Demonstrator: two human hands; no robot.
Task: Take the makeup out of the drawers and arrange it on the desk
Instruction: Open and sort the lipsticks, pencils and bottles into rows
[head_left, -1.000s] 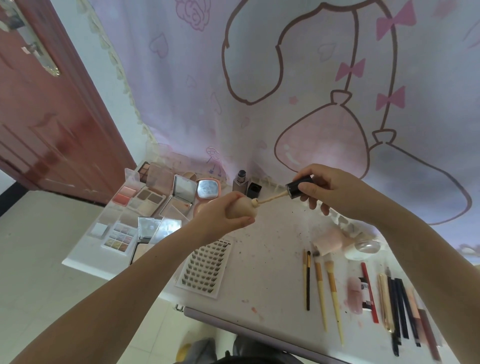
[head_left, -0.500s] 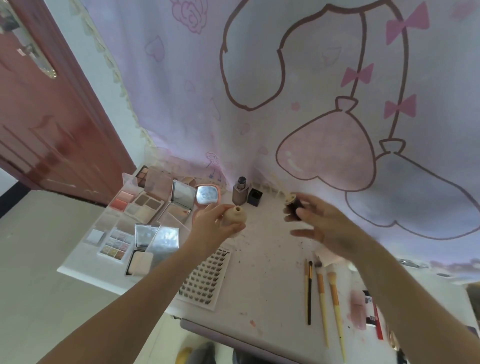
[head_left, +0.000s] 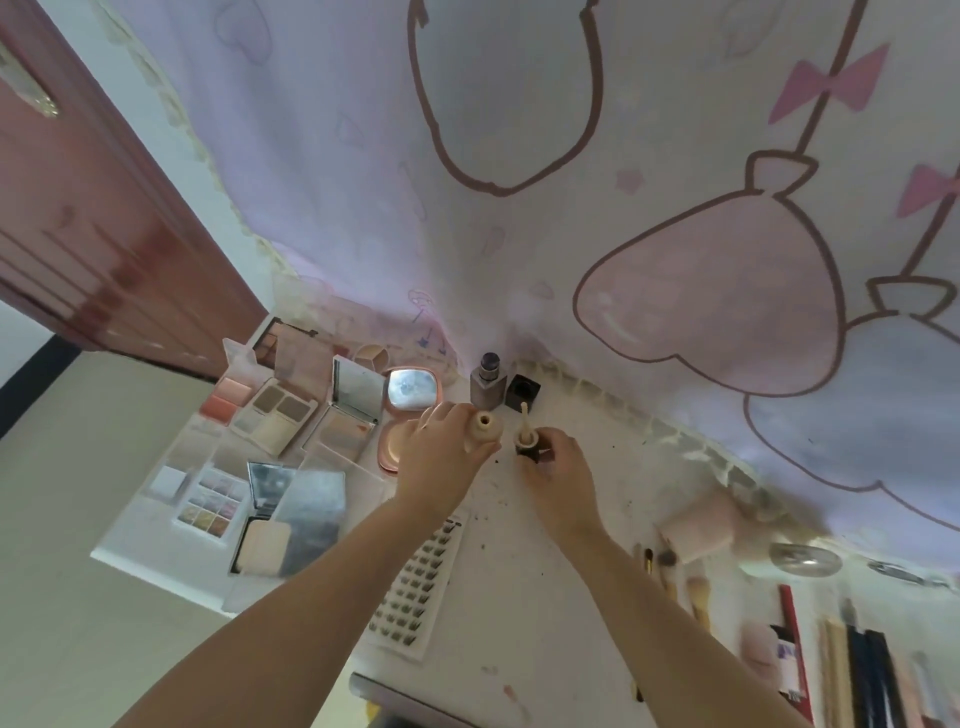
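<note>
Our left hand (head_left: 441, 462) grips a small beige round bottle (head_left: 484, 428); just beside it, our right hand (head_left: 558, 475) pinches its black cap with the pale wand (head_left: 525, 439).

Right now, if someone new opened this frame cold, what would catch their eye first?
Probably the two hands meeting mid-desk: the left hand grips an open beige bottle, and beside it the right hand holds its dark cap with the wand pointing up. Next, the cluster of open palettes and a pink compact mirror spread at the desk's left. Behind everything hangs a pale curtain with large pink cartoon shapes.
</note>
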